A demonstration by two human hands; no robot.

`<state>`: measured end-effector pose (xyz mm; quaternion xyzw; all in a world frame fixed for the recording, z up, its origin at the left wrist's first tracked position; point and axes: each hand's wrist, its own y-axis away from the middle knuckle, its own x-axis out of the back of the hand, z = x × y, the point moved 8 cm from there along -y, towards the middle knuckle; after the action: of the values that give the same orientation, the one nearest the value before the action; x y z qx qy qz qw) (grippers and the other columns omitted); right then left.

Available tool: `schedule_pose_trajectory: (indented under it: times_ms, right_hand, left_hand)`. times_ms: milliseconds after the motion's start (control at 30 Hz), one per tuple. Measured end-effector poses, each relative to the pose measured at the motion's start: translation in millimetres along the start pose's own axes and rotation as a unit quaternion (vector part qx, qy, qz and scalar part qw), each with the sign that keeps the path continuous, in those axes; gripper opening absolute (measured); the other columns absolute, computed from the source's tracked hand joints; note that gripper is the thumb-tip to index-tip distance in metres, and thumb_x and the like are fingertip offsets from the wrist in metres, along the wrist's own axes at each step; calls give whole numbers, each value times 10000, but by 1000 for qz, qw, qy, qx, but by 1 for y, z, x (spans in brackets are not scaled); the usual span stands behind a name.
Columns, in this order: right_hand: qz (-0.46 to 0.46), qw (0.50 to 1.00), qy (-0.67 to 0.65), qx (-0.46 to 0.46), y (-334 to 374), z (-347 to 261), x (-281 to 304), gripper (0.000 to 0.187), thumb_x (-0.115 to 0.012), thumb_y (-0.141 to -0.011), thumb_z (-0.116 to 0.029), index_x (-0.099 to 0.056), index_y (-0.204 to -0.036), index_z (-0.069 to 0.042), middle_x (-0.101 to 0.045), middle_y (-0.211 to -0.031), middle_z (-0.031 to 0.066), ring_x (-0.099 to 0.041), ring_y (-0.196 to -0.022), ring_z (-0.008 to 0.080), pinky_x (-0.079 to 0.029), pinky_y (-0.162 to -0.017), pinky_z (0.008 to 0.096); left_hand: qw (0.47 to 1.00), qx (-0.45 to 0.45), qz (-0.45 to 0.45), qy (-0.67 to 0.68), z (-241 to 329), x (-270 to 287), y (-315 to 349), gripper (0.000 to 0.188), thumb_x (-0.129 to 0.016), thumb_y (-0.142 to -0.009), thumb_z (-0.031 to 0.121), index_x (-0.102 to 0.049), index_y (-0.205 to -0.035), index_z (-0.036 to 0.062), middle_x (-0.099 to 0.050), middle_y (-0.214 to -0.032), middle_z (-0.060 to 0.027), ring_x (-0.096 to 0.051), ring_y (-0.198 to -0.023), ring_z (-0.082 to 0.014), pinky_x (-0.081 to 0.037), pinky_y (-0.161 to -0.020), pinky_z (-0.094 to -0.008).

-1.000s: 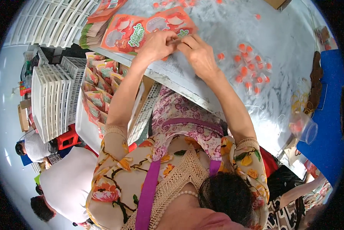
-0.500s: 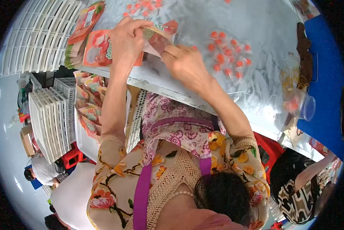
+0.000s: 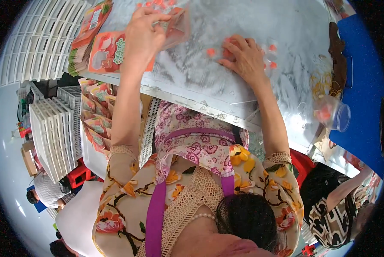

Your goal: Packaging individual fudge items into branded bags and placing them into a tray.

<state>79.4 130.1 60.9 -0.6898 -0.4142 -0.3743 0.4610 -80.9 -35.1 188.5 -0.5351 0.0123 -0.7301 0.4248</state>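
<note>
Looks like pouch filling at a metal table [image 3: 209, 85]. Left hand [image 3: 142, 36] has a pouch [image 3: 177, 25] pinched at its edge, fingers curled tight around it, held up just above the tabletop. Right hand [image 3: 243, 55] is flat on the table over the small orange pieces [image 3: 271, 55], fingers spread and slightly bent, gathering some under the palm. It's blurry there, so I can't tell if anything is actually pinched between the fingertips.

If I were doing this: keep the pouch mouth open and tilted toward the right hand, rake a few pieces together before lifting, and bring them in low so none bounce off the table.

More printed pouches sit in a stack [image 3: 95, 47] just beside the left hand, and a clear cup [image 3: 335, 115] lies on its side well off to the right, near the blue sheet [image 3: 363, 85].
</note>
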Motion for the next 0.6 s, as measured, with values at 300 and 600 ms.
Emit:
schedule_pose_trajectory:
  times_ms: [300, 600]
  right_hand:
    - [181, 974, -126, -58, 7, 18, 18, 257, -705, -772, -119, -687, -1026, -155, -648, -831, 28, -588, -644, 158, -484, -584, 294]
    - [364, 630, -598, -335, -9, 14, 81, 220, -695, -828, -205, -648, -939, -22, -576, -772, 9, -531, -645, 104, -418, -543, 231]
  left_hand:
    - [996, -3, -40, 76, 21, -54, 0, 377, -522, -706, -22, -724, -1014, 59, -617, -1013, -210, -609, -918, -365, -491, -845, -408]
    - [991, 66, -100, 59, 40, -81, -3, 381, -501, -749, -9, -702, -1068, 43, -619, -1089, -163, -604, -986, -353, -480, -876, -403]
